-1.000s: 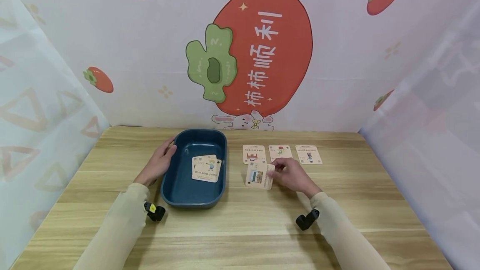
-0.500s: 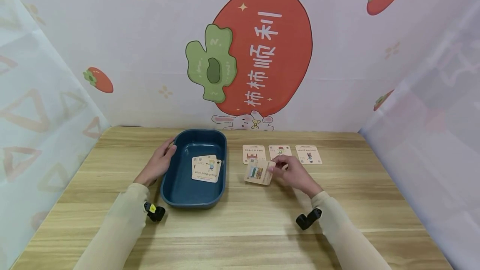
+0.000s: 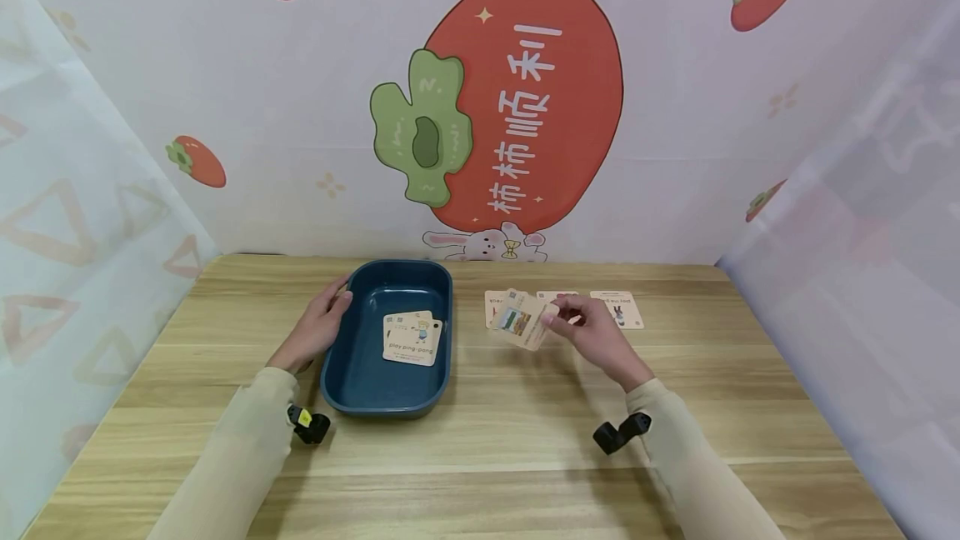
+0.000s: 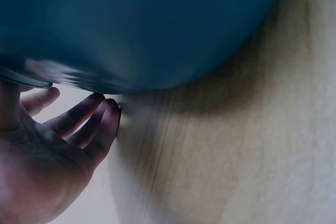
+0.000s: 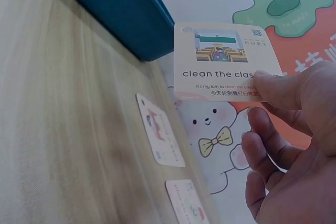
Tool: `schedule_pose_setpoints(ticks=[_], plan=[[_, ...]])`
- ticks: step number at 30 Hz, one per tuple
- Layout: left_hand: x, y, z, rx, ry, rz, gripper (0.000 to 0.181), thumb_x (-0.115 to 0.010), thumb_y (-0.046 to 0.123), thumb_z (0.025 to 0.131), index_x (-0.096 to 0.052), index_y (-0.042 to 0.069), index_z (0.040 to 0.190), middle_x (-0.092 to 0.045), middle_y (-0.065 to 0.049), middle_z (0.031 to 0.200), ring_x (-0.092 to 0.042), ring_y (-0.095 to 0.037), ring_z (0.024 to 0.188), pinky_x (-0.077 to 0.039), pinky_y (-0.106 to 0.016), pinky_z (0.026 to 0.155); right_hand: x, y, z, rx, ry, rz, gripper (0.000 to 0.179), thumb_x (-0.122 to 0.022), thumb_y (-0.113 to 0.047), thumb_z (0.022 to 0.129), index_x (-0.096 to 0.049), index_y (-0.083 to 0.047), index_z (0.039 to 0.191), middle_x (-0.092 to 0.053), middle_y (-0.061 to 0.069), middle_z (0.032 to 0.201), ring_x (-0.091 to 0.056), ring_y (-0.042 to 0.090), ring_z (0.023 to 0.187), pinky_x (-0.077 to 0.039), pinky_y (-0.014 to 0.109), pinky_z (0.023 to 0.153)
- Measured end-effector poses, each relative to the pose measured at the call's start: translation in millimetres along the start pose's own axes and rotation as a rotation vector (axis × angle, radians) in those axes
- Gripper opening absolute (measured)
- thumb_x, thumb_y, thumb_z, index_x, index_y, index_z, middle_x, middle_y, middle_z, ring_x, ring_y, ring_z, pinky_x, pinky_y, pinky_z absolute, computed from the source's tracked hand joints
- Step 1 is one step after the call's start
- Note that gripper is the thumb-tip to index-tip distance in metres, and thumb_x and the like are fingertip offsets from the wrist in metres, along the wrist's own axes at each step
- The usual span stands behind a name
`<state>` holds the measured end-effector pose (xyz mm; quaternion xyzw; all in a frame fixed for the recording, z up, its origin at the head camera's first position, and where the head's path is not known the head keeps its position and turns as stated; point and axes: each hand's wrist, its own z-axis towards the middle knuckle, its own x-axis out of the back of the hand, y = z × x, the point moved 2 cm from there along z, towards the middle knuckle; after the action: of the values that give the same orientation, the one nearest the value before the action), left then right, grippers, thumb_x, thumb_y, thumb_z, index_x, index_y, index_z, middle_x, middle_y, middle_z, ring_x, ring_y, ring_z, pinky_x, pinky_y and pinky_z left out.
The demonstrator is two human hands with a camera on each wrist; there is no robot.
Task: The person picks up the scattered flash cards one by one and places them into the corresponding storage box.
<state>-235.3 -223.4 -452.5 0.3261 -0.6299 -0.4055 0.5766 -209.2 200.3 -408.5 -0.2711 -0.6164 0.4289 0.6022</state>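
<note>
My left hand (image 3: 315,327) holds the left side of a dark blue plastic tray (image 3: 375,386), thumb at the rim and fingers against the outer wall in the left wrist view. Inside the tray lie overlapping picture cards, the top card (image 3: 414,343) reading "play ping-pong". My right hand (image 3: 597,344) pinches a picture card (image 5: 218,59) by its edge, raised above the table; it reads "clean the clas…", the end covered by the thumb. Beyond it three cards lie in a row: a left card (image 3: 492,307), a middle card (image 3: 557,296) and a right card (image 3: 621,312). The held card and hand partly cover them.
The wooden table (image 3: 465,473) ends at the back against a printed cloth (image 3: 315,107) with a persimmon and a bunny. More cloth hangs at both sides. A small black camera (image 3: 621,433) sits on the right wrist.
My right hand has lifted the held card and moved it away from me, turning it so that it now overlaps the back row of cards. The left hand and tray stay in place.
</note>
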Motion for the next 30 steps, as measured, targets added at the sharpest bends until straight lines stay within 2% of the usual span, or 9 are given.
schedule_pose_setpoints(ticks=[3,6,13,20,30], plan=[[0.0,-1.0,0.5,0.000,0.002,0.005,0.057,-0.030,0.031,0.113,-0.019,0.004,0.162,-0.051,-0.033,0.138,-0.054,-0.044,0.121,-0.045,-0.058,0.101,2,-4,1.8,0.012,0.006,-0.006,0.012,-0.070,-0.014,0.098,-0.072,-0.003,0.101,-0.064,0.011,0.093,-0.055,0.025,0.086,-0.048,0.031,0.072],[-0.2,-1.1,0.2,0.000,0.000,0.004,0.057,-0.030,0.031,0.113,-0.018,0.004,0.162,-0.050,-0.033,0.139,-0.053,-0.044,0.122,-0.043,-0.059,0.103,4,-10,3.2,0.012,0.011,-0.004,0.013,-0.069,-0.016,0.099,-0.074,-0.005,0.103,-0.064,0.007,0.092,-0.055,0.024,0.086,-0.049,0.032,0.071],[-0.3,0.7,-0.8,-0.003,-0.004,-0.003,0.057,-0.030,0.031,0.113,-0.018,0.005,0.162,-0.049,-0.033,0.141,-0.052,-0.045,0.124,-0.042,-0.061,0.104,7,-23,5.9,0.006,0.010,0.017,0.019,-0.069,-0.021,0.099,-0.074,-0.005,0.109,-0.063,0.009,0.095,-0.054,0.027,0.089,-0.047,0.032,0.070],[-1.0,-0.7,0.1,0.003,-0.005,-0.010,0.057,-0.031,0.032,0.113,-0.018,0.006,0.162,-0.049,-0.032,0.141,-0.051,-0.045,0.125,-0.041,-0.062,0.105,5,-27,9.9,0.005,0.008,0.019,0.020,-0.070,-0.025,0.099,-0.073,-0.007,0.107,-0.065,0.008,0.096,-0.055,0.027,0.090,-0.049,0.034,0.072],[-0.2,1.9,-1.2,0.003,-0.010,-0.013,0.057,-0.030,0.031,0.113,-0.017,0.005,0.162,-0.047,-0.033,0.144,-0.049,-0.047,0.128,-0.039,-0.063,0.106,-7,-38,15.7,0.030,-0.012,0.070,0.017,-0.070,-0.022,0.099,-0.073,-0.007,0.107,-0.063,0.009,0.095,-0.054,0.028,0.087,-0.049,0.033,0.068]])
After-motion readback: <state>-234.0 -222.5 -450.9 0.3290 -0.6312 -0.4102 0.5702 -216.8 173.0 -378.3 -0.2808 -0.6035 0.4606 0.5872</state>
